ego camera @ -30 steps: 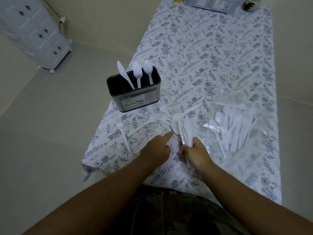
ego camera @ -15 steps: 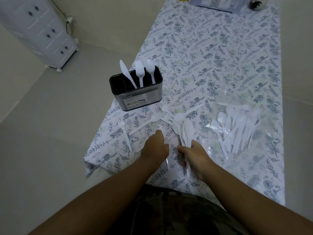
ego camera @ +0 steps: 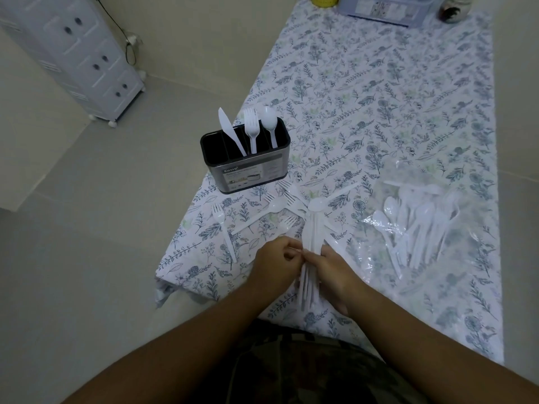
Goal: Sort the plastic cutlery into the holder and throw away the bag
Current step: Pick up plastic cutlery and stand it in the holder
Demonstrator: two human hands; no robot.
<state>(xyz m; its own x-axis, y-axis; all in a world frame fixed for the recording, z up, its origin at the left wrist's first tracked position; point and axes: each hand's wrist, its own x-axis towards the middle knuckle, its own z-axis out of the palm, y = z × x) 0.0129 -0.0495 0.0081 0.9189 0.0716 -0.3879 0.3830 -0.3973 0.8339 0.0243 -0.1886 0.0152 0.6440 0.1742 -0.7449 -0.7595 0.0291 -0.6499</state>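
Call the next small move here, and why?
Probably lift the bundle and carry it to the holder. The right hand grips it, the left hand pinches its side as if squaring it up, and the holder so far has just one knife, fork and spoon.

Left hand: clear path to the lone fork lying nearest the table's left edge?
Probably yes. The lone fork lies flat on the cloth, apart from the other pieces, just left of the left hand. Nothing lies between them, but that hand is now at the bundle the right hand grips.
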